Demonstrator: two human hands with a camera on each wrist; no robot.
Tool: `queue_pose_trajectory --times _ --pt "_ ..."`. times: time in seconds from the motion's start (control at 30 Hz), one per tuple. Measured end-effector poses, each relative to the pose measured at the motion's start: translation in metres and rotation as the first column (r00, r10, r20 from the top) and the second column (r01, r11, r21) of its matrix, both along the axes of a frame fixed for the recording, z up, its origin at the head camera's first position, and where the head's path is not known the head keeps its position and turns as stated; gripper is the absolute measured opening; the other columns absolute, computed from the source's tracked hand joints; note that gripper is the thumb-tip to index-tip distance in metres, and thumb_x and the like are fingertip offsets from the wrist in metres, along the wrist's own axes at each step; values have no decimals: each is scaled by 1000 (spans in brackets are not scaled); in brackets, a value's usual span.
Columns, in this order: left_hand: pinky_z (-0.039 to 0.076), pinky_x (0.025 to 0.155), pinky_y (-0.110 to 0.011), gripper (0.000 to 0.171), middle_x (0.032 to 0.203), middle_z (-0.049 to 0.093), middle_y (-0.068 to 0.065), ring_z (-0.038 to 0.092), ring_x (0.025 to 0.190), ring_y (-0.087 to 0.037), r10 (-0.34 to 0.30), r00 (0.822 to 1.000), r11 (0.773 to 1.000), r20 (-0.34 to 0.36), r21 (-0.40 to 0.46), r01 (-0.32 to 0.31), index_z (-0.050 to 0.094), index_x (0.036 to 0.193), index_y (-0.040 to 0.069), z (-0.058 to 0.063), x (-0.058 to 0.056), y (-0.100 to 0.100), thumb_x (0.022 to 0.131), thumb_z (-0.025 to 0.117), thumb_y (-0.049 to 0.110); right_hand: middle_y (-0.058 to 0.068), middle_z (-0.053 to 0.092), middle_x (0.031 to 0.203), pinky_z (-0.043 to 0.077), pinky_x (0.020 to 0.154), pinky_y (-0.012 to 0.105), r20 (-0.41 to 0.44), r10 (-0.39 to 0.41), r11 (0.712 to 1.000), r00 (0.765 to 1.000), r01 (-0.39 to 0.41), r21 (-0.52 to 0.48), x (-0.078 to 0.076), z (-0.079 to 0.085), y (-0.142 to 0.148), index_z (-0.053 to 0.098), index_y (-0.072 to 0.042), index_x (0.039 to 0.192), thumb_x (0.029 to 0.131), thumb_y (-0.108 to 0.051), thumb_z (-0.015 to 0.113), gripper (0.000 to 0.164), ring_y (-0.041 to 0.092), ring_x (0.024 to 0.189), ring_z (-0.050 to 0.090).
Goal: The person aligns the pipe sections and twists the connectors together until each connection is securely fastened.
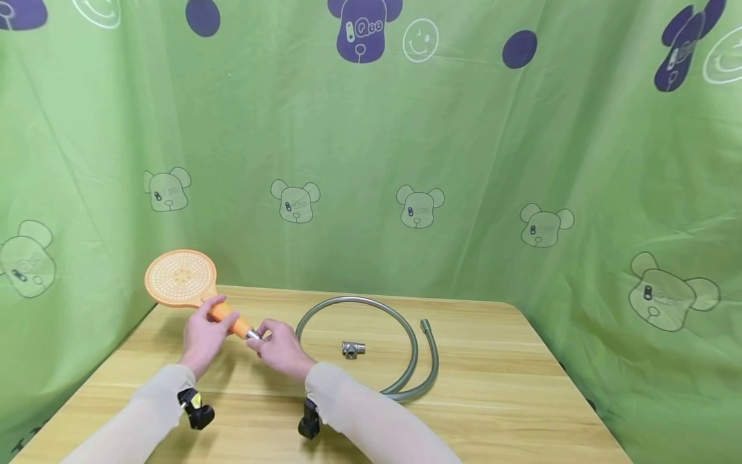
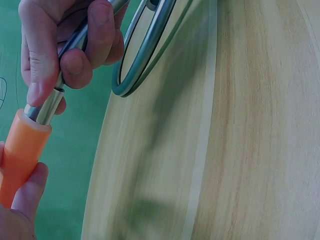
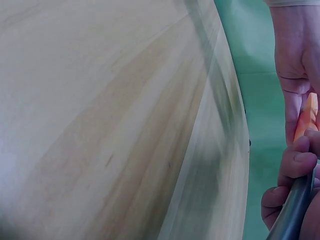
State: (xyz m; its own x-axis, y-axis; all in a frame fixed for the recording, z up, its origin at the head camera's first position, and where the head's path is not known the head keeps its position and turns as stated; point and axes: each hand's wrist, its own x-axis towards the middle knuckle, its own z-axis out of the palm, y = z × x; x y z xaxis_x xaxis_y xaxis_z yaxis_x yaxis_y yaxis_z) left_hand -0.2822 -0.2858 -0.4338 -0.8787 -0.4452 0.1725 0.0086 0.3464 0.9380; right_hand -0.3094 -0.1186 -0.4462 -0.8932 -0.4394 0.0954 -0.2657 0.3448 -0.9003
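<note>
An orange shower head [image 1: 181, 278] with a pale, dotted spray face is held above the back left of the table. My left hand [image 1: 204, 332] grips its handle [image 2: 22, 155], thumb along one side. At the handle's lower end, my right hand [image 1: 281, 348] pinches the metal end fitting [image 2: 49, 107] of a grey shower hose [image 3: 295, 212]. In the left wrist view the fitting meets the handle's open end; how far it goes in is hidden. From the right hand the hose [image 1: 414, 354] loops over the table, its other end fitting [image 1: 426, 325] lying free at the right.
A small metal tee-shaped valve [image 1: 351, 350] lies inside the hose loop. The wooden table [image 1: 510, 393] has a green printed curtain [image 1: 371, 129] behind it and at both sides. Each wrist carries a black camera [image 1: 199, 412].
</note>
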Motion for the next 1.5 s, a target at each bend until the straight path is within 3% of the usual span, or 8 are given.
queue_pose_trajectory --times 0.2,0.47,0.73,0.97,1.1,1.4,1.5 --pt "58 73 -15 57 122 55 -24 61 89 -12 -9 1000 1000 -7 24 9 48 148 8 0 1 3 95 70 16 15 72 78 36 42 22 33 6 1000 999 -5 -7 0 0 1 61 -17 82 90 -18 75 16 10 49 47" --pt "58 74 -15 58 123 53 -24 61 87 -10 -14 1000 999 -6 33 15 47 148 8 0 1 3 95 70 15 22 72 81 31 42 23 87 14 997 996 -8 -72 1 0 2 61 -16 83 90 -15 74 15 11 48 43" --pt "56 71 -15 62 124 56 -25 62 87 -12 -15 1000 1000 21 -20 15 45 150 10 0 -1 1 95 71 20 18 73 77 37 42 23 116 -15 999 993 21 -45 0 2 1 62 -16 84 90 -17 75 14 12 46 48" --pt "54 70 -17 66 129 57 -27 64 104 -31 7 999 997 42 -75 -4 42 152 11 3 -1 3 94 71 24 15 72 72 49 46 30 146 -20 999 989 26 -37 1 5 1 62 -14 85 90 -16 75 14 15 43 52" --pt "51 69 -20 66 131 57 -26 63 107 -34 37 998 994 53 -102 -31 42 151 11 2 0 4 94 71 25 14 72 72 53 50 34 144 -20 1000 989 21 -5 3 5 2 62 -14 88 90 -18 75 14 16 43 53" --pt "51 68 -15 64 132 55 -24 62 106 -31 52 997 998 56 -43 -50 43 149 9 -4 -3 5 92 71 18 10 72 74 40 42 22 81 -11 995 997 3 98 2 2 4 65 -13 92 90 -22 76 14 25 53 65" --pt "51 69 -14 65 134 54 -25 61 109 -34 51 997 998 57 -30 -49 43 149 8 -4 -2 5 91 71 17 8 71 77 42 43 22 44 -2 993 999 -3 118 1 3 6 68 -12 97 91 -23 75 15 24 58 65"
